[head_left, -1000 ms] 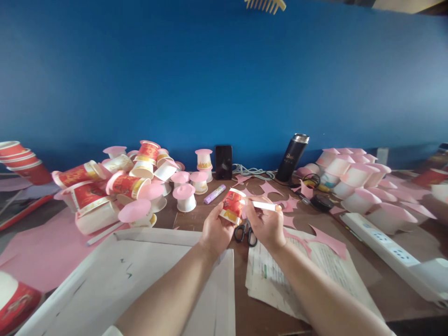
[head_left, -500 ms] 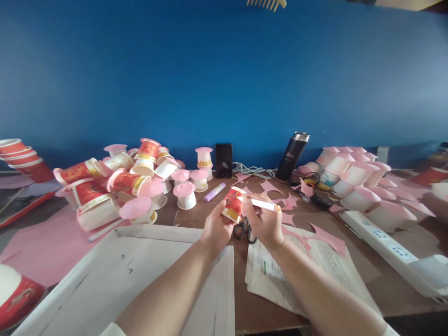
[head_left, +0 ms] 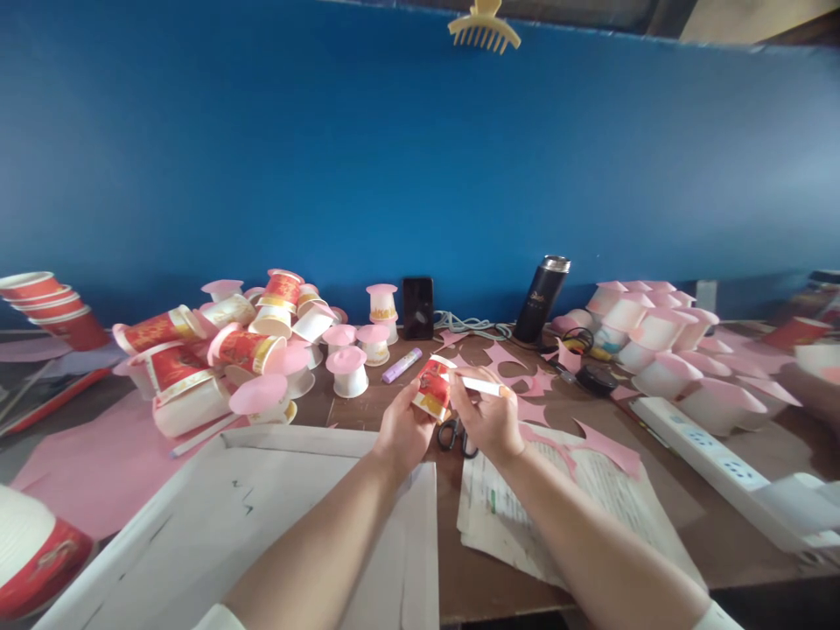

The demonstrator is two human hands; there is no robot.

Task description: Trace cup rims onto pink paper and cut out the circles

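Note:
Near the middle of the desk, my left hand (head_left: 402, 426) is wrapped round a small paper cup (head_left: 434, 389), red with gold print and a white rim, held tilted. Close on its right, my right hand (head_left: 489, 422) grips a slim white pen-like tube (head_left: 481, 385) with an orange end. The tube points toward the cup's upper edge; whether its tip touches is hidden by my fingers. Black-handled scissors (head_left: 449, 435) lie on the desk just below the hands. A purple glue stick (head_left: 402, 366) lies behind my left hand.
Paper cups with pink paper discs (head_left: 259, 394) are heaped on the left, more (head_left: 662, 328) stacked on the right. A phone (head_left: 418, 308) and black flask (head_left: 542, 297) stand by the wall. Pink scraps (head_left: 610, 448), printed sheets (head_left: 489, 534), a power strip (head_left: 705, 446) and a white box lid (head_left: 295, 525) lie around.
The camera view has tilted up slightly, showing more of the wall and the hair claw above. Both hands keep their holds, with the cup turned a little more upright.

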